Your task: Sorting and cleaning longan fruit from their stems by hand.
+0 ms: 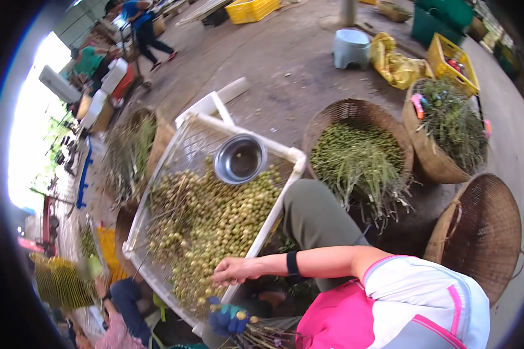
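My right hand [233, 271], bare with a black band on the wrist, is closed, fingertips low over the near edge of a white pipe-framed mesh tray [261, 239]. Whatever lies between its fingers is too small to make out. Below it, my left hand [228, 319] wears a blue glove with yellow patches and is wrapped round a bunch of thin brown twigs [268, 337]. Small round yellow-green fruits [239, 212] are heaped in the tray, with loose stems among them at the left. A metal bowl [259, 170] rests at the tray's far side.
A wicker basket [355, 107] of greener fruits on stems stands to the right, beside a basket of twigs [448, 128] and a tilted basket [483, 227]. Beyond are a pale blue stool [351, 49] and a yellow crate [457, 61]. Another person [122, 314] sits at the lower left.
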The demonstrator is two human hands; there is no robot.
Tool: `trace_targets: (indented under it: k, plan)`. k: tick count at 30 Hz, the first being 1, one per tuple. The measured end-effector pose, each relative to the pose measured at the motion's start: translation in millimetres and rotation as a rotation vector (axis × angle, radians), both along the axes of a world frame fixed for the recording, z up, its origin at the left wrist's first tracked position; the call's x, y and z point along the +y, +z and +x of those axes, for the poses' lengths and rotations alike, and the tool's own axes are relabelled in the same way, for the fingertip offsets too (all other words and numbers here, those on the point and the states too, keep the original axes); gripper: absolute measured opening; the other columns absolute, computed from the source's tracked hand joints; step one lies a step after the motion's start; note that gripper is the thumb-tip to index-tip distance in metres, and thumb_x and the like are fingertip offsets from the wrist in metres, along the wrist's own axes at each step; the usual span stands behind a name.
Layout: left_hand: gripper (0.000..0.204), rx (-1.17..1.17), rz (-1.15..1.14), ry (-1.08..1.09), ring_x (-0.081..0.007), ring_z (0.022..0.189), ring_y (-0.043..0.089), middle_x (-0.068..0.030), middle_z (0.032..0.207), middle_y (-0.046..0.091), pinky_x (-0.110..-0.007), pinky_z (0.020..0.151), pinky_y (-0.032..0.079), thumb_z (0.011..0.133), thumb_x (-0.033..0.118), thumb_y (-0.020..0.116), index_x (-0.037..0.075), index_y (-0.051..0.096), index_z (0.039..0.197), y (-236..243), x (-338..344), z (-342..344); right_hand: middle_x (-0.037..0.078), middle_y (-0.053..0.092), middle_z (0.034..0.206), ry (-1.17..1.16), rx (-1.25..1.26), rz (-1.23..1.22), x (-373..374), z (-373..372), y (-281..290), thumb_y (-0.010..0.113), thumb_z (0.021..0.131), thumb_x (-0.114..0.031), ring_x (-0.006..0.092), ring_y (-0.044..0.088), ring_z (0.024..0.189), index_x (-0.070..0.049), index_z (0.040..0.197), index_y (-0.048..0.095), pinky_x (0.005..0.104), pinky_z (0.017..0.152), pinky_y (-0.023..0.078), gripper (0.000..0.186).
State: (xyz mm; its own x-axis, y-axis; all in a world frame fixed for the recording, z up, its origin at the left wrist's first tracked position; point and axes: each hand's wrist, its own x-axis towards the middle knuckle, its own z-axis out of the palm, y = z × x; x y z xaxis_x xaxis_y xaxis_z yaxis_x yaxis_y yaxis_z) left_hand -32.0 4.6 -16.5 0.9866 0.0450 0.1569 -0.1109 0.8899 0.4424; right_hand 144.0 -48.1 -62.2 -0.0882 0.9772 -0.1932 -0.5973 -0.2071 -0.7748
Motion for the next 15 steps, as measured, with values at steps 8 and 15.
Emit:
trace_targets:
  k: [8,15]
  plan:
    - [0.031,0.518,-0.195,0.397,-0.003,0.035,0.024,0.01,0.05,0.026,-0.023,0.038,0.029,0.096,0.03,0.041,0.011,0.049,0.118,29.3,-29.1,-0.9,-0.007,0.049,0.071,-0.201,0.557,-0.144,-75.1,67.5,21.5,0.054,0.091,-0.026,-0.0022,0.032,0.047,-0.006,0.101,0.057,0.0112,0.033,0.021,0.023]
    - [0.041,-0.312,-0.35,-0.103,-0.0012,0.031,0.022,0.0092,0.043,0.021,-0.02,0.033,0.026,0.095,0.017,0.032,-0.002,0.03,0.132,-6.3,-9.7,11.7,0.008,0.059,0.088,-0.961,0.682,-0.076,-193.4,216.4,-2.0,0.048,0.092,-0.014,0.008,0.052,0.061,-0.003,0.106,0.052,0.0136,0.042,0.04,0.018]
